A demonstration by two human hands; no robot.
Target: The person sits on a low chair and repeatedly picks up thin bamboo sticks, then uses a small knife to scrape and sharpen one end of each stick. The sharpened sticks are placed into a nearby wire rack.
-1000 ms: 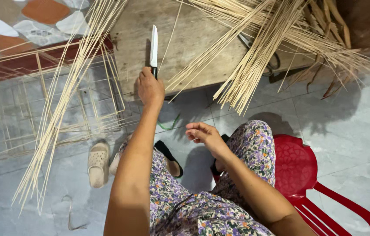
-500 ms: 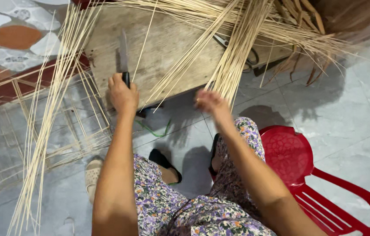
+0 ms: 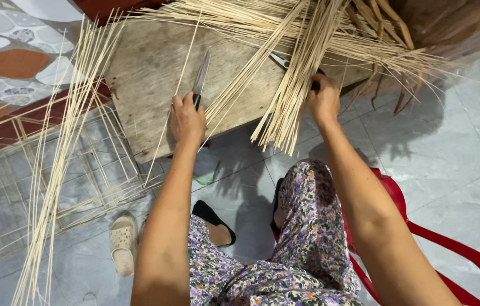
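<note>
A: What's furthest left of the left hand (image 3: 187,118)?
B: A long bundle of pale sticks (image 3: 61,164) across a thin stick frame (image 3: 101,187). The hand itself is clamped on a knife (image 3: 200,79), blade pointing away over the wooden board (image 3: 149,73).

A: And the right hand (image 3: 324,101)?
B: A second ago it hovered open above the knee; now it has reached up and closed on the stick bundle (image 3: 294,85) on the board, so sticks and knife are now within reach of each other
</note>
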